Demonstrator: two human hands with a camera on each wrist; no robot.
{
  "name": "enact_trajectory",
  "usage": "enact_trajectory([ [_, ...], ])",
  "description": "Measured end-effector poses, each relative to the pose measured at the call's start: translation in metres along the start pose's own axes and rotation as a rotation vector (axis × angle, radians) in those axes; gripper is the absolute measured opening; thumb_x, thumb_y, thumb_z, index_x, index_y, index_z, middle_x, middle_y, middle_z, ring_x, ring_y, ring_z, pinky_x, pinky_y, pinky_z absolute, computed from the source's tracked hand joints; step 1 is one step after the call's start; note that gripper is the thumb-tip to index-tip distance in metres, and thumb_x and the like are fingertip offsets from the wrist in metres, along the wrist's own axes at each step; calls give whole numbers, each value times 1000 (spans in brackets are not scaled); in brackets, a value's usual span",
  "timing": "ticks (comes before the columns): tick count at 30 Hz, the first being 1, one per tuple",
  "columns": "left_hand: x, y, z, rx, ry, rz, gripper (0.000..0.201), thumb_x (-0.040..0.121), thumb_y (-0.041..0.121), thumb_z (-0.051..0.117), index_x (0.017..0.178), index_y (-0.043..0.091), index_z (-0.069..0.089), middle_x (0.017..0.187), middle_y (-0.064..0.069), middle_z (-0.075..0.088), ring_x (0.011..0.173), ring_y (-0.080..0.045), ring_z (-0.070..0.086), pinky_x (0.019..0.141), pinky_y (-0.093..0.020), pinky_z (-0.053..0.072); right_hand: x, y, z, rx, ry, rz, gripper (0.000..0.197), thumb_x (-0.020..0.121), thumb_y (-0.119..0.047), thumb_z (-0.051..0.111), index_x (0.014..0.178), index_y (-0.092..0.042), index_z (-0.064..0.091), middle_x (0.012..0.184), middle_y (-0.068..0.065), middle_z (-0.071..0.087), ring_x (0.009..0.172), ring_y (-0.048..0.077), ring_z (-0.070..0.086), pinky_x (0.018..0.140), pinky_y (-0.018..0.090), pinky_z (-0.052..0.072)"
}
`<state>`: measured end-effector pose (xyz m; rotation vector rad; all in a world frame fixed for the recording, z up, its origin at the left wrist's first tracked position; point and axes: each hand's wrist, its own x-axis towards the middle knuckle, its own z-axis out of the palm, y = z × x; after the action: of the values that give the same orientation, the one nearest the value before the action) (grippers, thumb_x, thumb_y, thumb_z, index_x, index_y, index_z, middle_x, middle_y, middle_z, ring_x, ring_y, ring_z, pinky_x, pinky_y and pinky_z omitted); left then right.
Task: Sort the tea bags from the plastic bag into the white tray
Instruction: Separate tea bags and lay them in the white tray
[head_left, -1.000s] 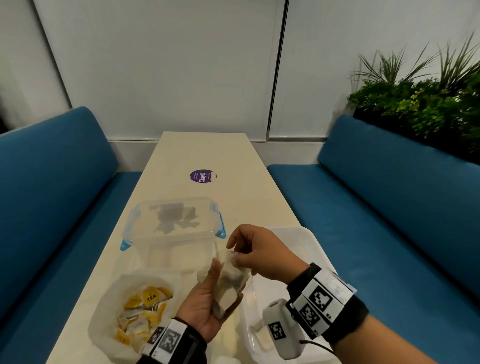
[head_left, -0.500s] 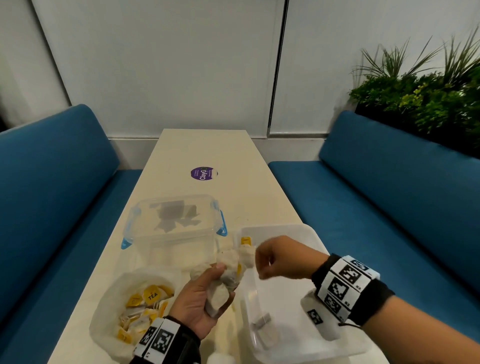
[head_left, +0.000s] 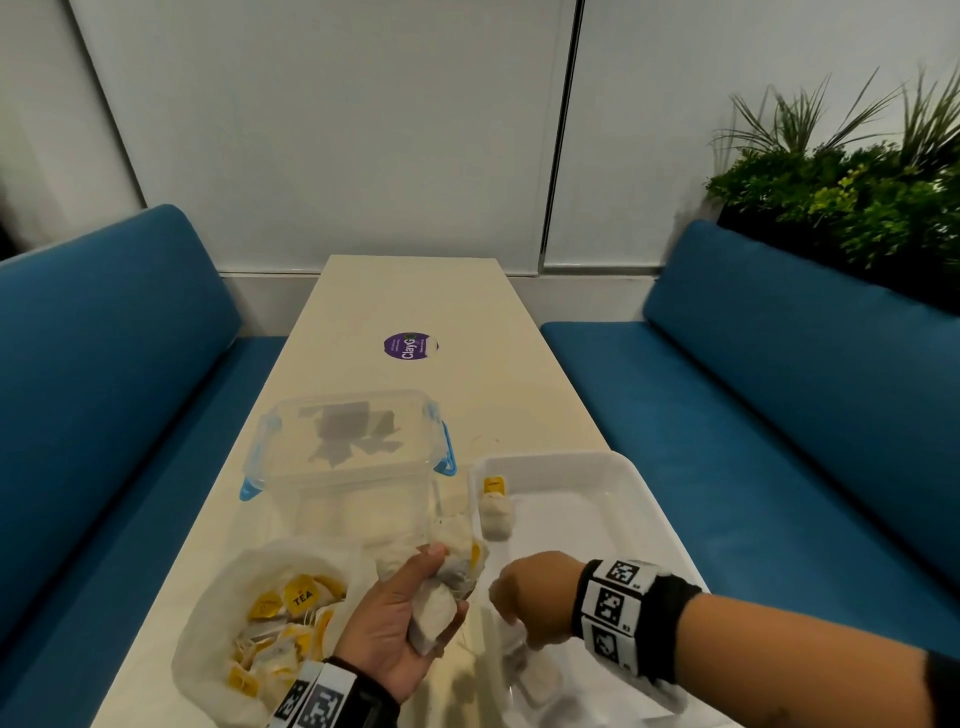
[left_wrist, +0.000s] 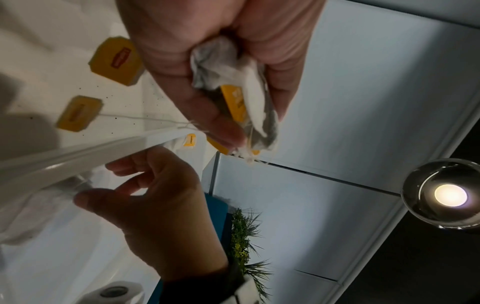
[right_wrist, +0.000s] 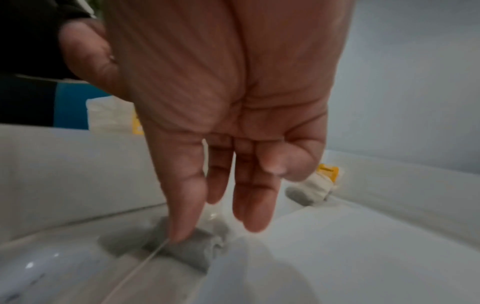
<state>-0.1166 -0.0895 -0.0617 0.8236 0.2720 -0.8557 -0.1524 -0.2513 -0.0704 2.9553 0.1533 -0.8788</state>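
My left hand (head_left: 395, 618) is palm up between the plastic bag and the tray, and it grips a bunch of tea bags (head_left: 441, 587) with a yellow tag showing (left_wrist: 235, 102). The white plastic bag (head_left: 208, 649) lies at the near left, open, with several yellow-tagged tea bags (head_left: 296, 603) inside. My right hand (head_left: 524, 597) reaches down into the near-left corner of the white tray (head_left: 623, 467). Its fingers (right_wrist: 187, 205) are straight, and the index tip touches a grey tea bag (right_wrist: 192, 251) on the tray floor. Another tea bag (head_left: 496, 512) lies at the tray's far-left corner.
A clear lidded box (head_left: 348, 452) with blue clips stands behind the plastic bag, left of the tray. A purple sticker (head_left: 410, 345) marks the table (head_left: 415, 296) farther back. Blue benches (head_left: 779, 415) run along both sides; plants (head_left: 857, 197) stand at the far right.
My right hand took a tea bag from the bunch in my left hand, swung right over the tray and came down into its near-left corner. The left hand stayed put.
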Motion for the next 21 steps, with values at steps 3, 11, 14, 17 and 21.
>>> enact_trajectory([
  [3,2,-2,-1,-12,12,-9,20,64,13,67,84,10,62,93,-17,66,57,-22,64,39,-26,50,9,-3,1,31,-116,30,41,79,-21,74,113,-4,58,117,14,58,104,34,57,79,34,43],
  [11,3,-3,-4,29,100,43,2,78,8,64,80,9,62,70,-13,67,49,-20,63,36,-26,49,-9,15,-37,366,-151,77,12,83,-19,68,89,-12,60,69,-1,57,61,12,51,53,21,41],
  [14,3,-3,-3,51,103,62,2,79,7,63,77,6,63,64,-13,68,46,-19,64,36,-26,49,-34,31,-68,660,-38,30,9,80,-16,71,81,-17,61,73,0,64,61,10,55,50,18,44],
  [17,4,-5,1,87,65,65,2,82,6,62,83,5,63,66,-13,69,50,-19,66,39,-25,50,-48,32,-88,1048,94,-85,9,80,-7,70,80,-13,63,72,0,67,61,10,60,49,20,47],
  [21,6,-8,12,35,-73,28,24,72,8,63,96,4,67,83,-21,69,69,-28,65,51,-29,56,-42,9,-88,1072,235,-66,11,80,-19,72,85,-15,64,76,-2,64,64,8,57,52,19,45],
])
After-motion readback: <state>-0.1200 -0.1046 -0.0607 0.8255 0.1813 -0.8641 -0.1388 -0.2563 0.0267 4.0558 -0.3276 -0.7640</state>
